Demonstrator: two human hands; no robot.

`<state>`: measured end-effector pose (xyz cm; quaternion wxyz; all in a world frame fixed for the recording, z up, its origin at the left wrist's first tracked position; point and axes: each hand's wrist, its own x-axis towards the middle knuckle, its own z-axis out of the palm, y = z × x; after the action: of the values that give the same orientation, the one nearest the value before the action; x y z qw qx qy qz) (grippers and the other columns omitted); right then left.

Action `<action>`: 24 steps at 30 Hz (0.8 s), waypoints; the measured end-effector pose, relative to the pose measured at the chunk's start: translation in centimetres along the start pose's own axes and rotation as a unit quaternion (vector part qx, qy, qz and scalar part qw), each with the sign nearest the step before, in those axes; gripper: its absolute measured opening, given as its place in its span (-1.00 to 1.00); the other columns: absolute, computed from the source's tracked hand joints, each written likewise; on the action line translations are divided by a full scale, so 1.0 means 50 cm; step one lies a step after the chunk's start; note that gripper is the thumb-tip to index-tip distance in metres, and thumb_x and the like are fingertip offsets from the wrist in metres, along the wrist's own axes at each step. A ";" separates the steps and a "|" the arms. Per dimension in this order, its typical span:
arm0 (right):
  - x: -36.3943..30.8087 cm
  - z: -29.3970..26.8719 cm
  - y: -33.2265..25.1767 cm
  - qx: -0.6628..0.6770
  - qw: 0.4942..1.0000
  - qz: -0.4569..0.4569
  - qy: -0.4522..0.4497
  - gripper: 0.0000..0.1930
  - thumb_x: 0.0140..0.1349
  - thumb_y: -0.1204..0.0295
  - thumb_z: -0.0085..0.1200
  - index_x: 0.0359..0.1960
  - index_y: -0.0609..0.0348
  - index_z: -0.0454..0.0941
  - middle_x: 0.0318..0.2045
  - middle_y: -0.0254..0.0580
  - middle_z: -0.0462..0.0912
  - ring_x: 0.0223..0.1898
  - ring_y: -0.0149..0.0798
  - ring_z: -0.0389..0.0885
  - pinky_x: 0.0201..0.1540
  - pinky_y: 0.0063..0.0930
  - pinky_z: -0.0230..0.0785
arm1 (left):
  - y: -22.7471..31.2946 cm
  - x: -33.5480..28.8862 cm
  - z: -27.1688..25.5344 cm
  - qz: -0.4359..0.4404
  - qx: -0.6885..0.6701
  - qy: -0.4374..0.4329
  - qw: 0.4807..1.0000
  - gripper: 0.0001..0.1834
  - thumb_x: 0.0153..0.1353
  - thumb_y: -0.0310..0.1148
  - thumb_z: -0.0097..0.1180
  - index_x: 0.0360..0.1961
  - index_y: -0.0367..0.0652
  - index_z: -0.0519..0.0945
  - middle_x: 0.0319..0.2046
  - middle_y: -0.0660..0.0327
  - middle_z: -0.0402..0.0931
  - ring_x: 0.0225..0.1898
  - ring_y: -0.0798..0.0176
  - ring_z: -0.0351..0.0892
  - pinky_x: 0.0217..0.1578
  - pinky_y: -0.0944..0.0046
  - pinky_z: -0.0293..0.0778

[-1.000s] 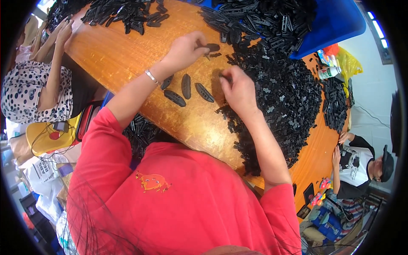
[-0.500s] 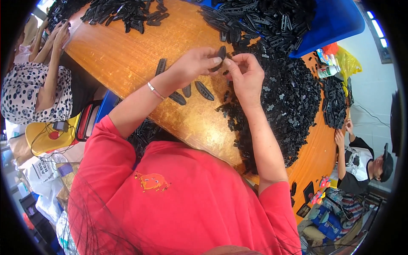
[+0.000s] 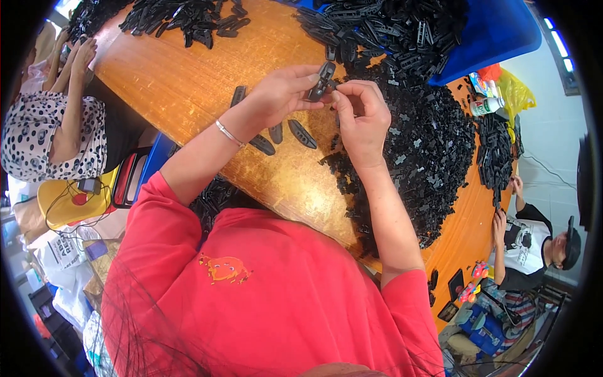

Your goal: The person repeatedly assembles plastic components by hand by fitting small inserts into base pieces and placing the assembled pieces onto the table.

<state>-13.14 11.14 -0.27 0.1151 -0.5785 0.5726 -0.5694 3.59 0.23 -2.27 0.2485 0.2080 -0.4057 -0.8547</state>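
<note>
Over the wooden table, my left hand (image 3: pixel 281 94) is closed on a long black plastic part (image 3: pixel 322 80), tilted so that its ribbed face shows. Close against the part's lower end is my right hand (image 3: pixel 365 113), thumb and forefinger pinched together on a small black plastic piece (image 3: pixel 335 88), mostly hidden by the fingers. Below my left wrist lie a few more long black parts (image 3: pixel 303 134), loose on the wood. Beside my right forearm spreads a large heap of small black pieces (image 3: pixel 418 144).
A blue bin (image 3: pixel 493 41) with long black parts spilling out stands at the far right. Another pile of parts (image 3: pixel 188 22) lies at the far left of the table (image 3: pixel 188 75). A white bottle (image 3: pixel 487 105) stands by the right edge. Other people work at both sides.
My left hand has turned the long black part, bringing its ribbed face into view. My right fingertips have shifted slightly and stay close to it.
</note>
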 end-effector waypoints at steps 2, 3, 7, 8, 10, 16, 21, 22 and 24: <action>0.000 0.000 -0.001 -0.014 1.000 -0.012 -0.002 -0.84 0.19 0.70 0.32 -0.23 0.26 0.65 -0.24 -0.13 0.67 -0.29 -0.23 0.73 -0.28 -0.44 0.59 | -0.003 0.000 -0.004 0.004 0.004 -0.001 1.000 -0.52 0.61 -0.27 0.00 0.44 -0.25 0.41 0.05 0.13 0.68 0.03 0.23 0.71 0.15 0.15 0.64; 0.000 -0.001 -0.001 -0.022 1.000 -0.021 -0.008 -0.84 0.18 0.71 0.33 -0.24 0.26 0.65 -0.24 -0.11 0.68 -0.28 -0.20 0.74 -0.28 -0.43 0.60 | -0.004 0.000 -0.005 0.008 0.009 -0.003 1.000 -0.51 0.61 -0.26 0.01 0.44 -0.25 0.41 0.05 0.13 0.68 0.02 0.25 0.71 0.14 0.16 0.64; 0.001 -0.006 0.001 -0.057 0.996 -0.060 -0.019 -0.81 0.15 0.72 0.34 -0.24 0.24 0.65 -0.24 -0.08 0.68 -0.27 -0.13 0.74 -0.27 -0.39 0.61 | -0.007 0.000 -0.008 0.015 0.014 -0.009 1.000 -0.52 0.61 -0.25 0.02 0.42 -0.26 0.43 0.03 0.15 0.69 -0.02 0.29 0.72 0.10 0.20 0.64; 0.001 -0.006 0.001 -0.057 0.996 -0.060 -0.019 -0.81 0.15 0.72 0.34 -0.24 0.24 0.65 -0.24 -0.08 0.68 -0.27 -0.13 0.74 -0.27 -0.39 0.61 | -0.006 -0.001 -0.008 0.016 0.019 -0.006 1.000 -0.54 0.59 -0.24 0.06 0.39 -0.22 0.48 -0.01 0.18 0.70 -0.07 0.31 0.73 0.05 0.21 0.67; 0.001 -0.008 -0.001 -0.057 0.996 -0.058 -0.032 -0.81 0.15 0.72 0.34 -0.25 0.23 0.65 -0.24 -0.10 0.69 -0.27 -0.11 0.75 -0.27 -0.36 0.61 | -0.004 -0.003 -0.007 0.017 0.025 -0.003 1.000 -0.56 0.58 -0.23 0.10 0.36 -0.18 0.52 -0.04 0.22 0.72 -0.12 0.33 0.75 0.00 0.22 0.70; 0.012 -0.016 -0.026 -0.069 0.992 -0.086 -0.066 -0.80 0.14 0.71 0.35 -0.26 0.20 0.64 -0.25 -0.13 0.69 -0.25 -0.09 0.75 -0.27 -0.36 0.61 | -0.002 -0.001 -0.014 0.013 0.078 0.027 0.996 -0.58 0.59 -0.18 0.09 0.24 -0.28 0.60 -0.15 0.22 0.73 -0.23 0.39 0.72 -0.10 0.36 0.64; 0.023 -0.021 -0.024 -0.100 0.981 -0.129 -0.100 -0.80 0.12 0.69 0.33 -0.26 0.16 0.64 -0.25 -0.20 0.69 -0.25 -0.09 0.75 -0.28 -0.34 0.62 | -0.002 -0.002 -0.010 0.007 0.104 0.034 0.994 -0.60 0.56 -0.12 0.13 0.10 -0.24 0.71 -0.22 0.26 0.74 -0.29 0.43 0.70 -0.28 0.46 0.52; 0.025 -0.022 -0.024 -0.115 0.977 -0.143 -0.108 -0.79 0.11 0.68 0.34 -0.26 0.15 0.64 -0.24 -0.22 0.68 -0.25 -0.09 0.75 -0.28 -0.33 0.63 | -0.001 -0.003 -0.009 0.007 0.104 0.034 0.994 -0.60 0.56 -0.12 0.13 0.10 -0.24 0.71 -0.22 0.26 0.74 -0.29 0.43 0.70 -0.28 0.46 0.52; 0.027 -0.027 -0.023 -0.133 0.971 -0.157 -0.119 -0.80 0.12 0.67 0.33 -0.26 0.14 0.63 -0.24 -0.24 0.68 -0.26 -0.09 0.76 -0.29 -0.33 0.63 | 0.000 -0.004 -0.008 0.004 0.127 0.045 0.991 -0.60 0.55 -0.11 0.14 0.06 -0.26 0.73 -0.22 0.25 0.75 -0.33 0.44 0.71 -0.31 0.47 0.52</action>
<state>-14.00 11.14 1.80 0.0130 -0.7350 0.5273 -0.4261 3.99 0.13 -2.48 0.2418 0.2743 -0.5000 -0.7851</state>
